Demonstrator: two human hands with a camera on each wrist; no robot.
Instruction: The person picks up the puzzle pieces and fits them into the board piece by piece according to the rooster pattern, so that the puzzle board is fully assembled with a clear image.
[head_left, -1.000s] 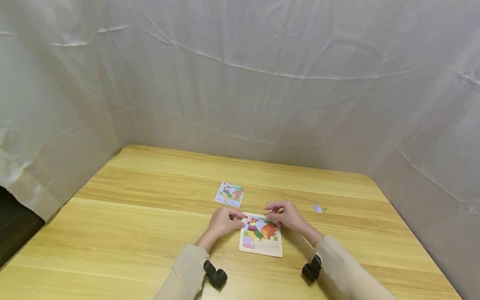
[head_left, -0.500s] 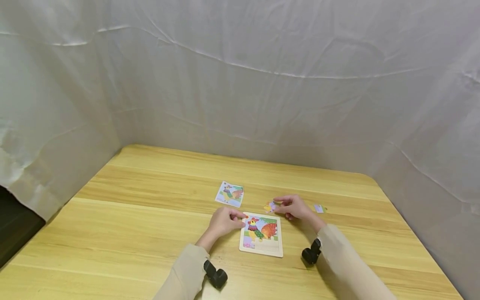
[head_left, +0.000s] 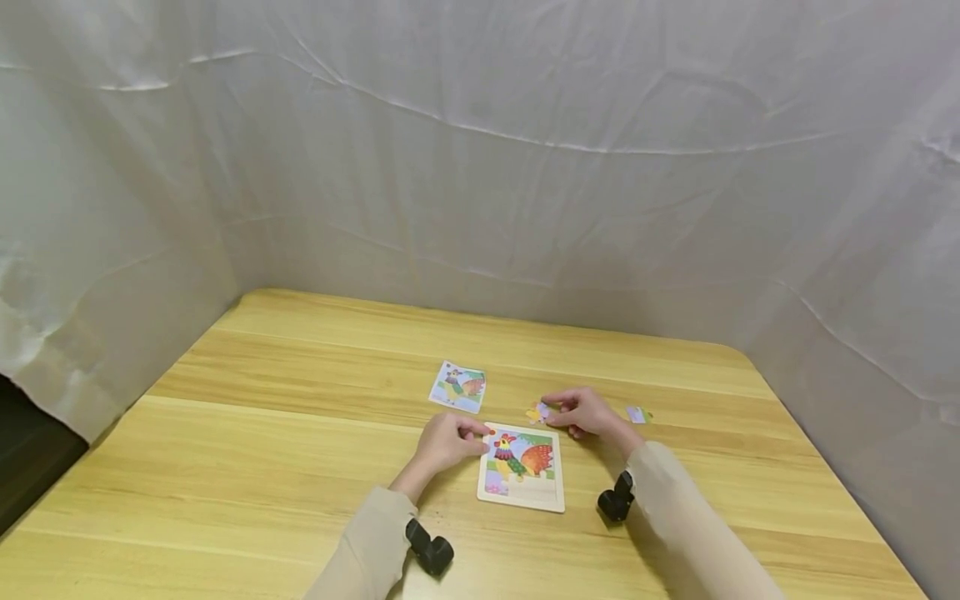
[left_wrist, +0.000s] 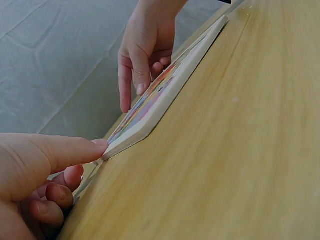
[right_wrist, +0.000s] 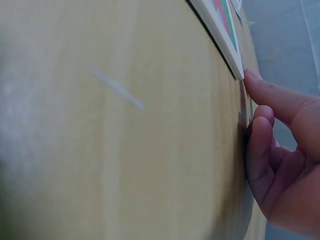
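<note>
A square wooden puzzle board (head_left: 523,502) lies flat, its picture of a colourful hen partly filled and bare wood showing at the lower right. My left hand (head_left: 444,442) grips the board's left edge near the upper corner; the left wrist view has its thumb (left_wrist: 80,151) on the rim. Beyond the board's upper right corner, my right hand (head_left: 588,413) pinches a yellow and lavender puzzle piece (head_left: 535,413) between thumb and forefinger, low over the table. The right wrist view hides most of that piece behind the thumb (right_wrist: 272,95) and board.
A printed card (head_left: 457,387) with the same hen lies behind the board. Another puzzle piece (head_left: 637,415), lavender and green, lies right of my right hand. Pale cloth (head_left: 480,208) hangs behind and beside the wooden table (head_left: 300,467).
My right hand has moved from the board's upper right edge back and right to the yellow and lavender puzzle piece. The left hand keeps its hold on the board.
</note>
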